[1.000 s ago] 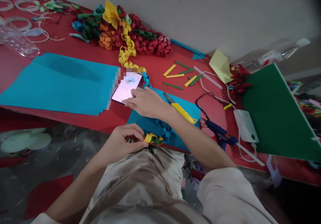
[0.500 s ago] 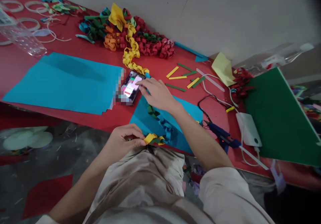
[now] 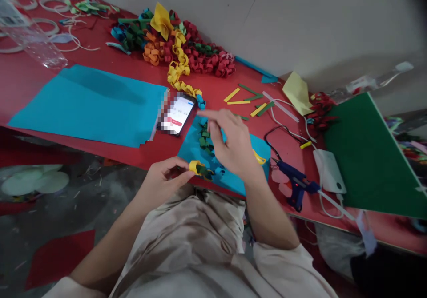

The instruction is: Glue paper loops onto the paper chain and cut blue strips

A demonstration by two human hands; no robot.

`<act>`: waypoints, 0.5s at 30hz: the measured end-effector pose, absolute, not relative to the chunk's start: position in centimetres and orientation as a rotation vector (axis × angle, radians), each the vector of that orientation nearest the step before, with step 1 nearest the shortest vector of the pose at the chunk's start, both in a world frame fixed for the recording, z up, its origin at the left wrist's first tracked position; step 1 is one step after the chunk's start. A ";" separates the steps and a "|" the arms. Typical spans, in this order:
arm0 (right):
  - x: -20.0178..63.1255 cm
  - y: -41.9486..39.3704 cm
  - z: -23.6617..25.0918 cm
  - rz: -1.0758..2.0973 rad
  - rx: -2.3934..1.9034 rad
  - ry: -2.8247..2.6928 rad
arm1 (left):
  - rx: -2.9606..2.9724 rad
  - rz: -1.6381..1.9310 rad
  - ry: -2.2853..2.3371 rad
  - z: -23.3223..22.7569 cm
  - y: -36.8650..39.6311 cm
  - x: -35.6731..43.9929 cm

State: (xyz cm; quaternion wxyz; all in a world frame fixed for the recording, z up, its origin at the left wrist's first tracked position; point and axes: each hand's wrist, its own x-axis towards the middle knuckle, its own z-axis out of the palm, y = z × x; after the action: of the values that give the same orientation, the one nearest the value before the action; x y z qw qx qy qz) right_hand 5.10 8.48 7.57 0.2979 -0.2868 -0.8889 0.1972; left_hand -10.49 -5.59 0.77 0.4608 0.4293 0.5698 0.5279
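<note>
My left hand [image 3: 162,183] pinches the yellow end link of a paper chain [image 3: 199,168] just off the near edge of the red table [image 3: 26,84]. The chain runs green and blue up over a small blue sheet [image 3: 193,149]. My right hand [image 3: 231,142] hovers above that sheet with fingers spread and blurred, holding nothing. A lit phone [image 3: 176,114] lies flat on the table just left of my right hand's fingertips. A yellow-handled knife [image 3: 258,157] peeks out from behind my right wrist.
A large blue paper sheet [image 3: 90,104] lies at left, a heap of coloured paper chains [image 3: 173,44] at the back. A blue glue gun [image 3: 295,183], white power brick [image 3: 328,171], loose paper strips [image 3: 248,98] and a green board [image 3: 367,155] lie to the right. A clear bottle [image 3: 30,40] is far left.
My right hand lifted off the phone and drew back toward me above the small blue sheet. The phone's screen changed. My left hand kept its pinch on the chain.
</note>
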 end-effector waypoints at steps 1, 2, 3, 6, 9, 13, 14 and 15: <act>5.8 6.8 7.3 0.573 -0.776 -2.354 | 1.041 1.341 1.397 0.6 -5.6 -10.3; 6.4 5.1 6.9 0.613 -0.815 -2.326 | 1.017 1.385 1.398 0.6 -5.5 -10.1; 6.9 3.6 6.3 0.637 -0.871 -2.295 | 0.986 1.428 1.405 0.5 -5.5 -9.8; 7.7 0.5 4.5 0.616 -0.980 -2.176 | 0.948 1.490 1.435 1.2 -5.5 -9.0; 8.1 -0.1 3.8 0.576 -1.026 -1.969 | 1.037 1.473 1.445 2.3 -5.2 -8.0; 8.7 0.5 3.8 0.541 -1.086 -1.794 | 1.133 1.430 1.427 3.1 -4.6 -6.8; 8.9 0.6 3.8 0.536 -1.102 -1.783 | 1.155 1.425 1.405 3.1 -4.5 -6.5; 9.1 0.6 3.8 0.533 -1.109 -1.783 | 1.176 1.421 1.383 3.0 -4.5 -6.2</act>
State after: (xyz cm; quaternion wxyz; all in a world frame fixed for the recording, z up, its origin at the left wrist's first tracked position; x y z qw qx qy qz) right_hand 9.07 0.63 3.76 0.4684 -0.4521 -0.7272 0.2176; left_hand -6.24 -4.48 3.05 0.4063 0.4661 0.5482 0.5632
